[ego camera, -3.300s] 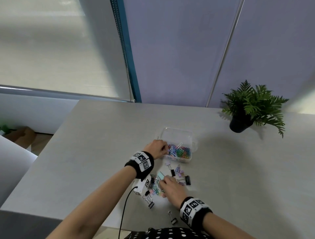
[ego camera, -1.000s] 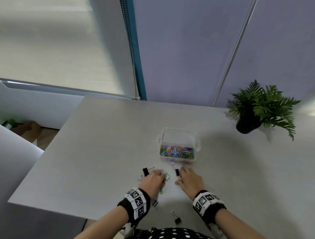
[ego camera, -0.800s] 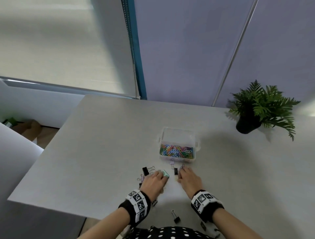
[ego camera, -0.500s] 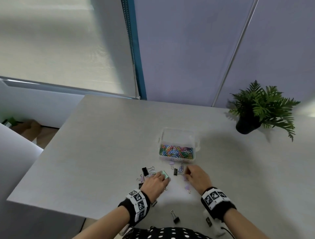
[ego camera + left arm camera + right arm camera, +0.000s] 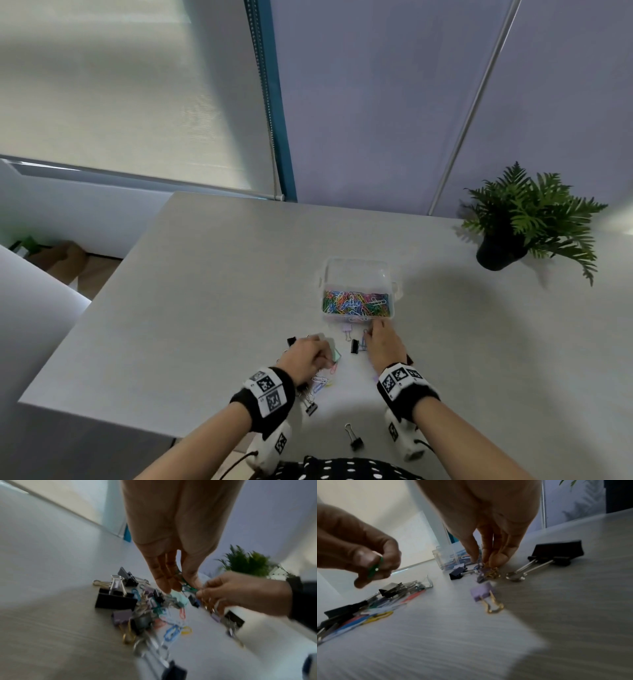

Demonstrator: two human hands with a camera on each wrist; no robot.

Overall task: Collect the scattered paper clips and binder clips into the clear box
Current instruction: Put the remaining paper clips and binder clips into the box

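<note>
The clear box (image 5: 358,274) stands mid-table, its near half full of coloured paper clips (image 5: 356,303). My left hand (image 5: 323,356) hovers over the pile of mixed clips (image 5: 145,609) and pinches a green paper clip (image 5: 375,568) between thumb and fingers. My right hand (image 5: 371,334) reaches down just in front of the box and pinches a purple binder clip with gold handles (image 5: 488,572) that touches the table. A second purple binder clip (image 5: 483,595) lies beside it, and a small dark one (image 5: 457,573) sits toward the box.
A large black binder clip (image 5: 556,553) lies right of my right hand. Two more black binder clips (image 5: 354,438) (image 5: 310,406) sit near the table's front edge. A potted fern (image 5: 513,233) stands at the far right. The table's left edge (image 5: 85,315) drops off.
My left hand has come back from the box to the pile and picked up a green paper clip. My right hand has shifted forward toward the box front and closed on a purple binder clip.
</note>
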